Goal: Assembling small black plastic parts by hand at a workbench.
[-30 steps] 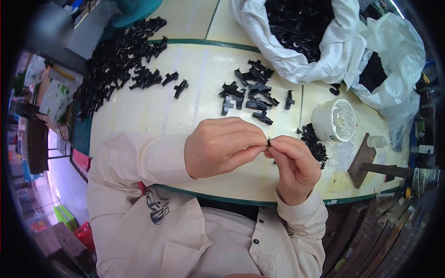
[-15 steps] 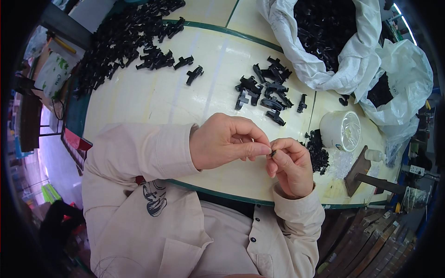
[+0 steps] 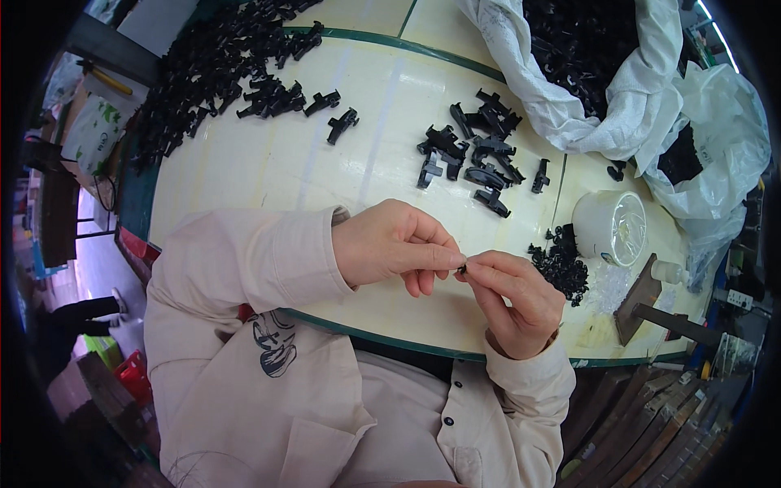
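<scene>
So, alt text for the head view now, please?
A person's bare left hand and right hand pinch a tiny black piece over a cream, green-edged table. Beyond lie black plastic parts; at right, small black pieces, a white cylinder and an open white sack.

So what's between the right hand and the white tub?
In the head view, a pile of small black plastic pieces lies between the right hand and tub.

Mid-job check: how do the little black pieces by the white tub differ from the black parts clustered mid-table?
The little black pieces are much smaller than the black parts. The pieces form a dense heap; the parts lie more loosely. The pieces are nearer the right hand than the parts are. Both are black and lie on the table.
</scene>
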Action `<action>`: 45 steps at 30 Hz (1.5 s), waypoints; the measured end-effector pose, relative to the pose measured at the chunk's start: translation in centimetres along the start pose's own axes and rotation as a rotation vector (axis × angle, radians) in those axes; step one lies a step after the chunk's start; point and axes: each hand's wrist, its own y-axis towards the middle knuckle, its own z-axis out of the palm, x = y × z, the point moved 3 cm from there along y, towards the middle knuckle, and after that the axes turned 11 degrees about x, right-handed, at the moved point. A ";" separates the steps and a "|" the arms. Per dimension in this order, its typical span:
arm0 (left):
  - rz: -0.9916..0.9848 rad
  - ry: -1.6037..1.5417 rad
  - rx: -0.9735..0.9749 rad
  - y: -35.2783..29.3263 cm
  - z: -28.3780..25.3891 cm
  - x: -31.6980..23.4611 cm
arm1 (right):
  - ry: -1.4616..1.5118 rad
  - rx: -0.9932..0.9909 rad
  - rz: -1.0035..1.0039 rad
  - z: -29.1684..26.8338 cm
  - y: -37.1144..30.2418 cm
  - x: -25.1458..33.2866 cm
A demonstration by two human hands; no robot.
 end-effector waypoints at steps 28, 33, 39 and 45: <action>-0.113 0.046 -0.114 -0.6 -0.1 0.2 | -0.109 -0.039 -0.073 0.5 0.0 0.0; -0.094 0.032 -0.130 -0.3 0.7 -1.4 | -0.051 -0.157 -0.012 -2.7 -1.0 0.7; 0.495 1.249 -0.609 -0.8 -2.6 -8.4 | -0.746 -0.549 0.276 -12.1 -4.4 -0.7; 0.441 1.553 -0.590 -0.3 -4.4 -8.4 | -0.876 -0.345 0.207 -12.3 -3.4 -2.8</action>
